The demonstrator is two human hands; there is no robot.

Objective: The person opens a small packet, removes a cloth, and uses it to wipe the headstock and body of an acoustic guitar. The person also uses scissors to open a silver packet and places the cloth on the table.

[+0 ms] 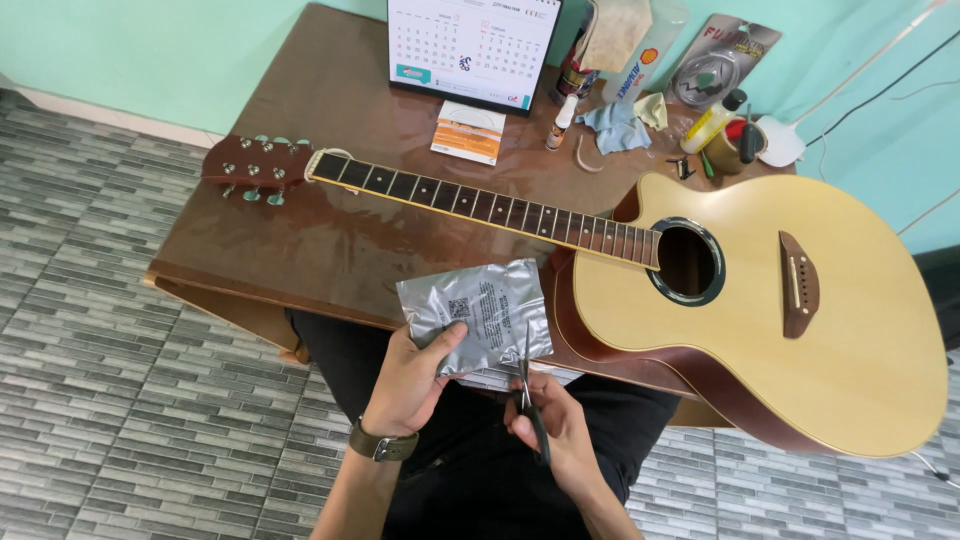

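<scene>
The left hand (405, 378) grips the lower left corner of a silver foil pouch (475, 315), thumb on its face, holding it flat above the lap at the near edge of the table (300, 225). The right hand (555, 425) is closed around the handles of scissors (527, 385), whose blades point up and meet the pouch's lower right edge. An acoustic guitar (780, 300) lies face up across the table, headstock to the left, body overhanging on the right, just beside the pouch. A desk calendar (470, 45), a small card (468, 133), a cloth (615, 125) and bottles stand along the far edge.
</scene>
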